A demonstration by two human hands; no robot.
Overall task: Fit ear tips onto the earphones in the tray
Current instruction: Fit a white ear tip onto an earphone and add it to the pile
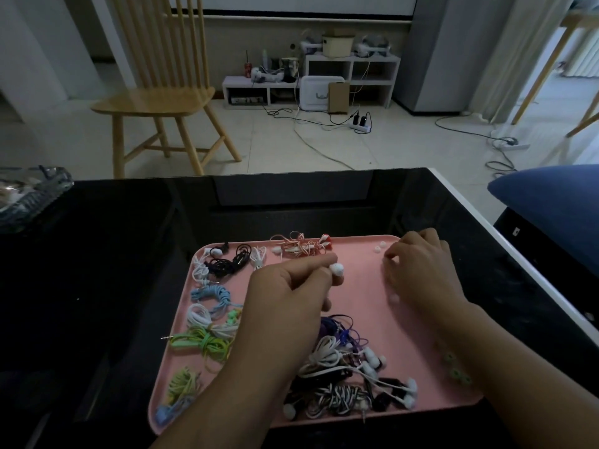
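While the left hand hovers over the middle of the flat pink plastic tray, its fingers curl together and pinch a small white earbud with a rounded tip, which pokes out just past the fingertips toward the right. The right hand rests palm down near the tray's far right corner, its fingers bent loosely toward the tray floor; whether they hold anything cannot be told. Two loose white ear tips lie on the tray just beside those fingers, on their left. Beyond the left fingers, at the far rim, sits a red-and-white bundled earphone cord, and to their left a black coiled earphone set and a white coiled set. Below those, along the left rim, lie light blue, white and green coiled cords. Near the left wrist, a tangle of purple, white and black-and-white striped earphones fills the tray's near side. Several pale green ear tips lie beside the right forearm. The tray sits on a glossy black worktop; a wooden chair stands on the floor beyond.
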